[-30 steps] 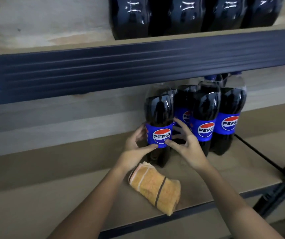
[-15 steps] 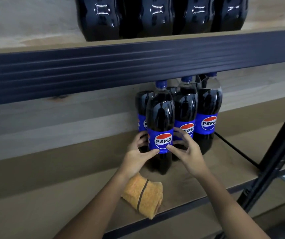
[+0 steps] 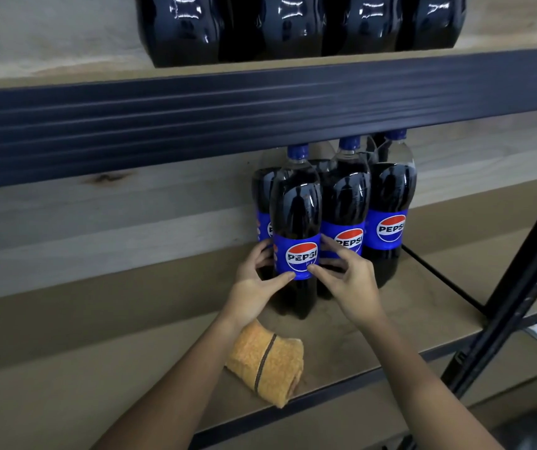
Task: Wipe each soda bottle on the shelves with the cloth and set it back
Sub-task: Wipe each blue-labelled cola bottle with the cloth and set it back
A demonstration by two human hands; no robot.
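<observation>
Head view, front bottle (image 3: pixel 296 228) — between both hands

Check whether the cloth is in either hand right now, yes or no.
No: the cloth lies on the shelf while both hands, left and right, hold the front bottle.

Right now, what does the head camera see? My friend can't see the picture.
Two hands, left hand and right hand, hold the front Pepsi bottle standing on a wooden shelf. More bottles stand behind it. A folded orange cloth lies near the shelf's front edge.
</observation>
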